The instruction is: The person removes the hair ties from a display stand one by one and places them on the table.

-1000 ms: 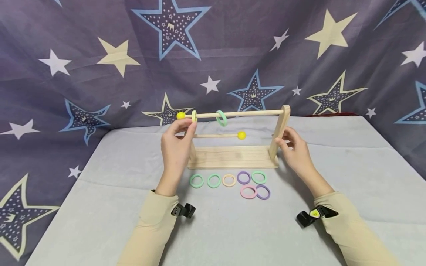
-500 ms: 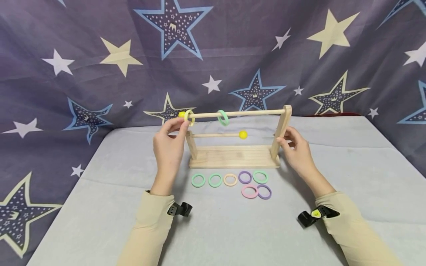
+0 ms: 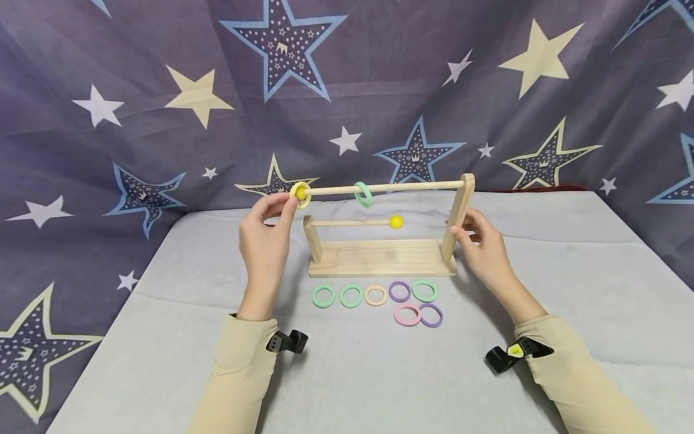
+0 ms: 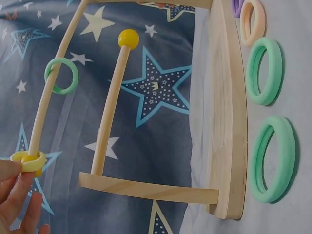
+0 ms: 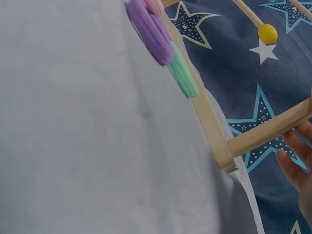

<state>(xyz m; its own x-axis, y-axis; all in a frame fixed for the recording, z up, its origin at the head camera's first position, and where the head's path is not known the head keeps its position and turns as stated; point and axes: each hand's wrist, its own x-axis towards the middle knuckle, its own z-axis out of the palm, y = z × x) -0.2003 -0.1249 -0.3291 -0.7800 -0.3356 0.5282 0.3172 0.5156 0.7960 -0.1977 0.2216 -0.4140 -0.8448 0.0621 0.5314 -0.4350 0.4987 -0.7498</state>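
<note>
My left hand [image 3: 264, 247] pinches a pale yellow ring [image 4: 36, 165] between thumb and fingertips. The ring is around the yellow ball [image 3: 300, 193] at the left end of the upper rod [image 3: 417, 186] of a wooden stand [image 3: 382, 258]. Farther right on that rod hangs a green ring [image 3: 370, 196]. My right hand [image 3: 484, 248] holds the stand's tall right post [image 3: 459, 208], with thumb on the near side and the other fingers partly hidden behind. From the short left post [image 3: 312, 238], a lower rod [image 3: 352, 223] reaches right to another yellow ball [image 3: 396, 222].
Several rings lie on the grey cloth before the stand: green ones [image 3: 323, 305], an orange one [image 3: 376, 304], purple ones [image 3: 399, 300] and a pink one [image 3: 407, 323] touching a purple one. A star-patterned curtain [image 3: 379, 72] hangs close behind the stand.
My left hand has moved left along the upper rod, bringing the yellow ring from the rod to around its end ball. The right hand keeps its hold on the post.
</note>
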